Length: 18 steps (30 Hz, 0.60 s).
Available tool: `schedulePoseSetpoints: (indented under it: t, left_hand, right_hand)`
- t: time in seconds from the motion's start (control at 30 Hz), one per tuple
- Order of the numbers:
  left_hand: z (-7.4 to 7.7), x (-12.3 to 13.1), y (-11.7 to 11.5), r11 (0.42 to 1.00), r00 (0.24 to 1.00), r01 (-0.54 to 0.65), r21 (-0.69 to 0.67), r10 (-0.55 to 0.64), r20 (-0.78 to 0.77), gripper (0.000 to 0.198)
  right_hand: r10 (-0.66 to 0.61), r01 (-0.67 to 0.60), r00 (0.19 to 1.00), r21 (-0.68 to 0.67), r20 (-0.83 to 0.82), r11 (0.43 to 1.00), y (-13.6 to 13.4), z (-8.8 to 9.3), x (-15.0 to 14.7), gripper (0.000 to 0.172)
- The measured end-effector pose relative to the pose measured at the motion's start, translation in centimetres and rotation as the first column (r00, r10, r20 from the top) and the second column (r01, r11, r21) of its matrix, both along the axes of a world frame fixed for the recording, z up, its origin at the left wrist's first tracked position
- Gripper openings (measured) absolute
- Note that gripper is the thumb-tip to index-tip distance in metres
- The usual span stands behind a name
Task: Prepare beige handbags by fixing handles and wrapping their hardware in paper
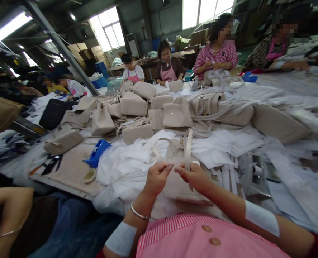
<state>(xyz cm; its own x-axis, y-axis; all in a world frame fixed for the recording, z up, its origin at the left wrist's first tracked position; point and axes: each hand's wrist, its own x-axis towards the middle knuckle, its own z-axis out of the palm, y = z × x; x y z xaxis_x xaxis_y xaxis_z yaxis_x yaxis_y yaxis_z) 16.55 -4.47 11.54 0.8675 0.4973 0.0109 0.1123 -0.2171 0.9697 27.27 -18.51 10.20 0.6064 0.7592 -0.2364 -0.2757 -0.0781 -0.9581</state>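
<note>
A beige handbag [178, 186] stands upright in front of me on a heap of white wrapping sheets [126, 168]. Its straps [187, 150] rise above it. My left hand [156, 178] pinches the bag's top edge on the left, fingers closed. My right hand [193, 175] pinches the same edge on the right, close to a strap. Both thumbs nearly meet over the bag's opening. What lies inside the bag is hidden.
Many beige handbags [133, 104] are piled across the long table, with a black bag [52, 113] at the left. A blue tape dispenser [97, 152] and a tape roll [89, 175] lie left of me. Several people work along the far side; another person's arm [6, 215] is at my left.
</note>
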Motion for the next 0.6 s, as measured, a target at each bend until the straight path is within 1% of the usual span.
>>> schedulePoseSetpoints:
  t: [0.07, 0.13, 0.2, 0.23, 0.3, 0.4, 0.5, 0.6]
  left_hand:
    - [-0.1, 0.1, -0.1, 0.999, 0.999, -0.038, 0.025, 0.038, -0.021, 0.025]
    - [-0.3, 0.0, -0.1, 0.994, 0.997, -0.074, 0.076, 0.075, -0.019, 0.023]
    - [-0.4, -0.2, -0.1, 0.991, 0.995, -0.093, 0.097, 0.095, -0.021, 0.021]
    - [-0.5, -0.3, 0.0, 0.992, 0.995, -0.091, 0.090, 0.094, -0.031, 0.020]
    - [-0.7, -0.4, 0.0, 0.995, 0.995, -0.081, 0.056, 0.084, -0.053, 0.021]
    - [-1.0, -0.3, -0.2, 0.998, 0.996, -0.057, 0.004, 0.058, -0.074, 0.023]
    - [-0.9, -0.2, -0.5, 0.999, 0.996, -0.033, -0.025, 0.030, -0.087, 0.023]
    - [-0.5, -0.2, -0.7, 0.997, 0.996, -0.031, -0.064, 0.025, -0.090, 0.022]
  right_hand:
    - [-0.001, 0.000, 0.998, 0.023, 0.068, 1.000, -0.3, 0.1, 0.9, 0.048]
    - [-0.014, 0.008, 0.990, 0.042, 0.139, 0.999, -0.8, 0.6, 2.4, 0.053]
    - [-0.031, 0.021, 0.985, 0.061, 0.168, 0.998, -1.4, 1.5, 4.0, 0.055]
    - [-0.046, 0.033, 0.987, 0.084, 0.154, 0.996, -1.6, 2.1, 4.6, 0.054]
    - [-0.086, 0.070, 0.993, 0.172, 0.086, 0.983, -1.7, 3.3, 5.6, 0.052]
    - [-0.112, 0.096, 0.993, 0.352, 0.025, 0.931, -1.3, 4.9, 6.1, 0.044]
    - [-0.127, 0.067, 0.987, 0.461, 0.100, 0.885, -0.6, 5.6, 6.1, 0.035]
    - [-0.138, 0.033, 0.973, 0.482, 0.184, 0.875, -0.2, 5.8, 6.1, 0.031]
